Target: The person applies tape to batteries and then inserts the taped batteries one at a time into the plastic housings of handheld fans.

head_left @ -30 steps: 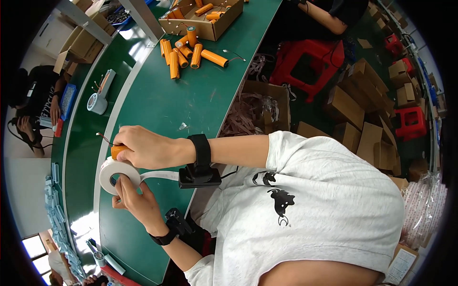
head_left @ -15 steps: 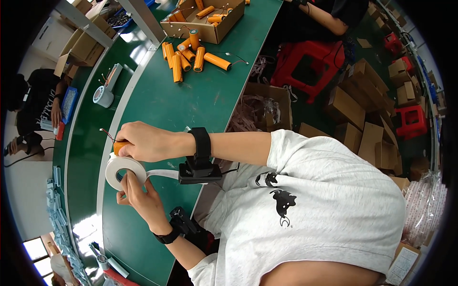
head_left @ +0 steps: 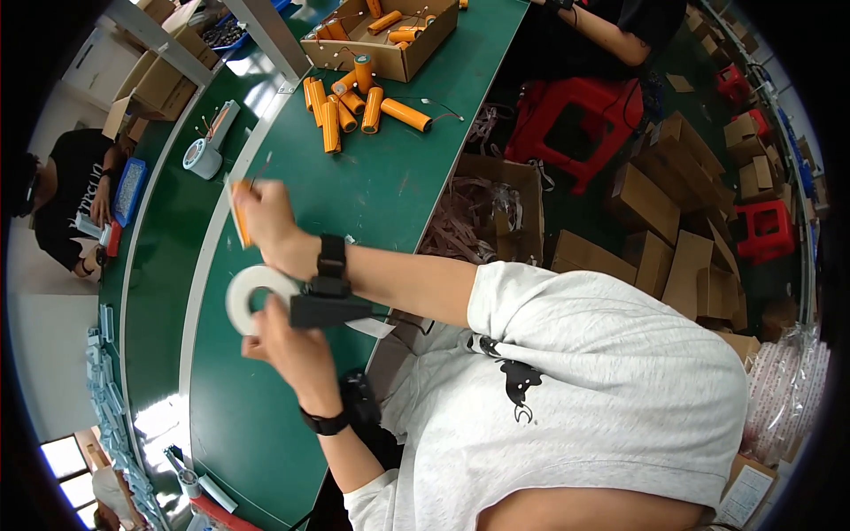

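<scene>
A red stool [head_left: 534, 115] stands near a carton [head_left: 531, 210] of tangled pale strips [head_left: 456, 217]; brown cardboard boxes [head_left: 642, 205] crowd the floor, a clear-wrapped bundle [head_left: 786, 389] lies at far right, and pale blue pieces [head_left: 108, 420] line the left, below a blue tray [head_left: 120, 213]

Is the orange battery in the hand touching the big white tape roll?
Apart. The head view shows green tabletop between the lower end of the orange battery in the right hand and the white tape roll below it.
</scene>
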Motion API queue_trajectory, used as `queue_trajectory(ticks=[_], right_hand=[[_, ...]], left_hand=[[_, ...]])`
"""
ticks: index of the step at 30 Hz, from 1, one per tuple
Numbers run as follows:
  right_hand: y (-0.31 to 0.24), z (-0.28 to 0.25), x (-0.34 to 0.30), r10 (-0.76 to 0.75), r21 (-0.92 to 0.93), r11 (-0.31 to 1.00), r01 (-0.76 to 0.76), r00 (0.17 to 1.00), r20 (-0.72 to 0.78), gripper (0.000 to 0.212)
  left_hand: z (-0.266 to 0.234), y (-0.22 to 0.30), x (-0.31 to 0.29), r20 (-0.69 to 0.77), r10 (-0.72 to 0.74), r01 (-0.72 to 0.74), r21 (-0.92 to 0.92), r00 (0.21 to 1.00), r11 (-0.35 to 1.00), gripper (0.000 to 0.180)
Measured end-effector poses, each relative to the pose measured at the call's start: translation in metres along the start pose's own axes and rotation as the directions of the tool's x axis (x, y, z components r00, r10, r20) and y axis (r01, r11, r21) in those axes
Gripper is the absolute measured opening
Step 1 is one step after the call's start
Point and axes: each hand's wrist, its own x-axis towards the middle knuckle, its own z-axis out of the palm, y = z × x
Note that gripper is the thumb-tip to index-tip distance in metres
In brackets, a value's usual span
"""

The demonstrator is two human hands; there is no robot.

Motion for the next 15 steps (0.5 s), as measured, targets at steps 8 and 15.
queue_trajectory(ticks=[8, 15], right_hand=[[-0.113, -0.023, 0.031, -0.466, 0.323, 0.839, 0.438, 0.885, 0.011, 0.013], [-0.070, -0.096, 0.036, -0.501, -0.182, 0.841, 0.510, 0.860, 0.095, 0.018]], left_hand=[[0.003, 0.006, 0.066, 0.256, 0.215, -0.198, -0.092, 0.942, 0.976, 0.018], [-0.007, 0.014, 0.082, -0.153, 0.295, -0.331, -0.355, 0.943, 0.874, 0.009]])
